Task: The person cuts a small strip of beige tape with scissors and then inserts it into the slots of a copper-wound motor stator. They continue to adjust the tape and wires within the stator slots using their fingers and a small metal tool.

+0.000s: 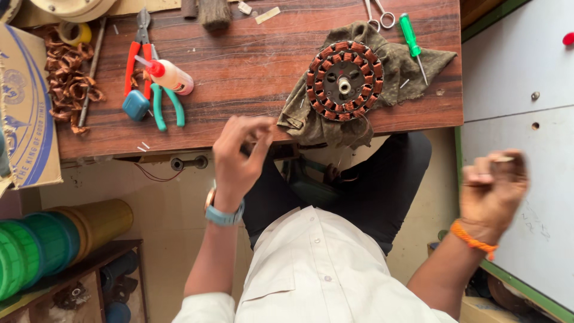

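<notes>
Looking down from the head camera, I see my left hand (238, 157) raised just in front of the near edge of the table (251, 72), fingers bent and thumb pinched toward the fingertips; it blurs a little, and I cannot tell whether anything thin sits in that pinch. My right hand (493, 188) is out to the right, well apart from the table, in front of a grey panel (526, 90); its fingers are curled shut on a thin pale sliver (503, 159) that pokes out between thumb and forefinger; what the sliver is made of I cannot tell.

On the table, a round stator (344, 81) with copper coils around its rim lies flat on an olive cloth (412, 66), just beyond and to the right of my left hand; neither hand touches it. A green screwdriver (411, 37) rests on the cloth's far right part; scissors (379, 13) show at the far edge. Toward the left lie red pliers (135, 57), teal pliers (166, 106), a glue bottle (170, 76) with a red cap across them, and a small teal block (136, 104); farther left, a heap of copper scraps (67, 78) sits beside a cardboard box (27, 119). Green and yellow spools (54, 239) lie on a low shelf at left.
</notes>
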